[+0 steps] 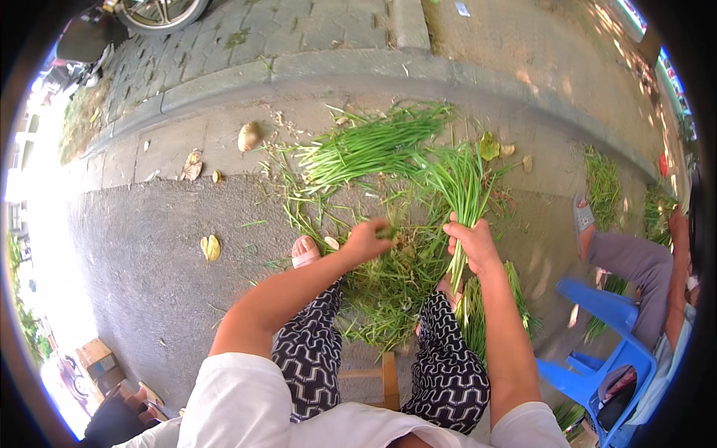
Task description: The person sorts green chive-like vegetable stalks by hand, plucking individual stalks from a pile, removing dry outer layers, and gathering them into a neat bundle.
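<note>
Green stalks, long and thin like chives or garlic greens, are the work here. The right hand (472, 243) is closed around a bunch of green stalks (461, 187), fingers wrapped at the lower part, so the tops fan upward and a few ends hang down below the fist. The left hand (366, 239) is pinched together on some loose stalks or trimmings from the messy heap (388, 287) between the person's feet; what exactly is between the fingers I cannot tell, too small.

Judgement: the step in hand looks like sorting and cleaning, i.e. pulling bad bits from the pile and collecting good stalks into the held bunch. Next move prob. needs the left hand to bring its pick across to the right fist w/o loosening that hold, keeping the ends lined up.

Position: the bunch stands nearly upright inside the right fist, just beside the left hand, both above the heap. Another pile of cleaner stalks (373, 145) lies further off on the pavement (149, 254), near the curb (336, 67). A second person sits on a blue plastic chair (605, 351) at the right.
</note>
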Available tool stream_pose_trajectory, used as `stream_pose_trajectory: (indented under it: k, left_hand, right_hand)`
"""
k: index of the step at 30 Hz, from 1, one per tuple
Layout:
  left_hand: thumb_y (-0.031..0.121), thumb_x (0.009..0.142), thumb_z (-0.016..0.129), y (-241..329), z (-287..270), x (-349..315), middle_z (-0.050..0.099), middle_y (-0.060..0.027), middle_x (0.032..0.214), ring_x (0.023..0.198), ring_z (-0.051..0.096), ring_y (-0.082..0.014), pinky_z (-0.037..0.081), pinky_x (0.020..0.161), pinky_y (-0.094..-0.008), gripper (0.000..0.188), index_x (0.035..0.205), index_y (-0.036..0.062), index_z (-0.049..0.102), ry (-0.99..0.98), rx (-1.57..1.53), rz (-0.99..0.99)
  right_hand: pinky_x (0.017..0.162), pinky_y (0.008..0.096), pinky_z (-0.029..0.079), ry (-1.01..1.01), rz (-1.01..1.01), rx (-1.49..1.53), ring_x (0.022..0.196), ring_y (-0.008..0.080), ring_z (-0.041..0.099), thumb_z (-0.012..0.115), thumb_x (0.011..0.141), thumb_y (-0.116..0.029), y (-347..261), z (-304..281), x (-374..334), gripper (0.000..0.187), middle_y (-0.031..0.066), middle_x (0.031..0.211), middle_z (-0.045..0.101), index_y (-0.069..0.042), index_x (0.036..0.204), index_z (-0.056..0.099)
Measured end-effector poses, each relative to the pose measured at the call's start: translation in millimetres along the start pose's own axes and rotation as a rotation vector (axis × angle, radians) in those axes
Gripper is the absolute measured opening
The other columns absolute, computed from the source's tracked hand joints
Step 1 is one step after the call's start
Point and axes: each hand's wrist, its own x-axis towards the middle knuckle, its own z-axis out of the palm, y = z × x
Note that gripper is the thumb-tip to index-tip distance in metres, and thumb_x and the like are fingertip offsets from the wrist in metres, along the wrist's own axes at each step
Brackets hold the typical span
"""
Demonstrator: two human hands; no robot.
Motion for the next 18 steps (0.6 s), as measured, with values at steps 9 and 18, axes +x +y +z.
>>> stream_pose_trajectory:
  k: [9,18]
  left_hand:
    - [0.057,0.072,0.061,77,-55,-69,0.049,-0.0163,0.123,0.112,0.048,-0.0288,0.033,0.098,-0.0452,0.075,0.124,0.0056,0.044,-0.508,-0.243,0.137]
    - [0.034,0.088,0.050,154,-74,-156,0.057,-0.0171,0.105,0.060,0.062,-0.0215,0.053,0.057,-0.0283,0.048,0.124,0.0043,0.041,-0.571,-1.061,0.053]
  right_hand:
    - [0.042,0.0260,0.042,-0.256,-0.034,0.094,0.046,0.0108,0.048,0.061,0.074,-0.004,-67,54,-74,0.019,0.0025,0.064,0.050,-0.001,0.091,0.053]
    - [0.039,0.0263,0.040,-0.762,0.244,-0.085,0.046,0.0150,0.051,0.063,0.073,-0.004,-70,116,-133,0.018,0.0062,0.063,0.053,0.000,0.087,0.052]
